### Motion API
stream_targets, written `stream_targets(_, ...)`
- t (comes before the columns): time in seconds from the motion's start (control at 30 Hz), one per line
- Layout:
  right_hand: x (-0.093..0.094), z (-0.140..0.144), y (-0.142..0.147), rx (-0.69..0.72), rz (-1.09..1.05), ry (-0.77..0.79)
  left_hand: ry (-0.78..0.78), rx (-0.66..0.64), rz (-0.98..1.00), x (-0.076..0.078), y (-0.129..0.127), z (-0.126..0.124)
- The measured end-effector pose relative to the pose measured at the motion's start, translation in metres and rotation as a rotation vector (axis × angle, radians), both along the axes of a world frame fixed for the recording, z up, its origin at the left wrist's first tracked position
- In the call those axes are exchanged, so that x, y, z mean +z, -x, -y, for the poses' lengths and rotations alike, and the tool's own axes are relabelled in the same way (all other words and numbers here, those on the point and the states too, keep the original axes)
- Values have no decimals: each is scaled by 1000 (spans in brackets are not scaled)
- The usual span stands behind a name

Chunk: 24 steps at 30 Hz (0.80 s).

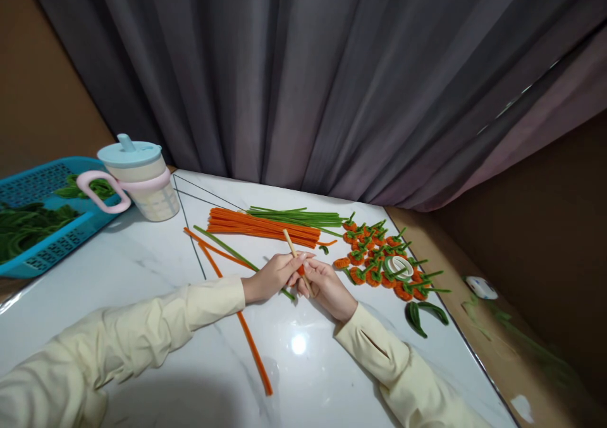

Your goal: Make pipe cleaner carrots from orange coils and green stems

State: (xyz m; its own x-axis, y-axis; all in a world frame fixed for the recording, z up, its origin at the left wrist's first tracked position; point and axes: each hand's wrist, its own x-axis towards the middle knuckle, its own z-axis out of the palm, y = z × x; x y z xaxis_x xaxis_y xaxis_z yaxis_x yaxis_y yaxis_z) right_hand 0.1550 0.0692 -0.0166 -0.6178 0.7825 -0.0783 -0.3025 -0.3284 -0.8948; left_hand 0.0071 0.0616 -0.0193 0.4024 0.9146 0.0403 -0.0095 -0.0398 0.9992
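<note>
My left hand [272, 277] and my right hand [328, 287] meet over the middle of the table, both closed with fingertips pinched together. Between them, a pale wooden stick [289, 241] slants, its upper end poking out above the thumbs. A bit of orange pipe cleaner [300, 269] shows around the stick where the thumbs meet; the fingers hide most of it. My right fingers curl about the stick's lower part. Under my left hand lie a green pipe cleaner [222, 244] and loose orange pipe cleaners [256, 352].
Behind my hands lie an orange pipe cleaner bundle [260, 226] and a green bundle [298, 216]. Several small orange pumpkin shapes [356, 275] with green stems crowd the right, beside a tape roll [401, 267] and green leaf shapes [415, 319]. A lidded cup [154, 197] and blue basket [57, 241] stand left.
</note>
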Motion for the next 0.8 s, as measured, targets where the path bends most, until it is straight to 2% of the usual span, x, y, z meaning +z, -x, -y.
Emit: stream_targets(0.8, -1, 0, 0, -3, 3, -9, 11, 0, -3, 2, 0, 0)
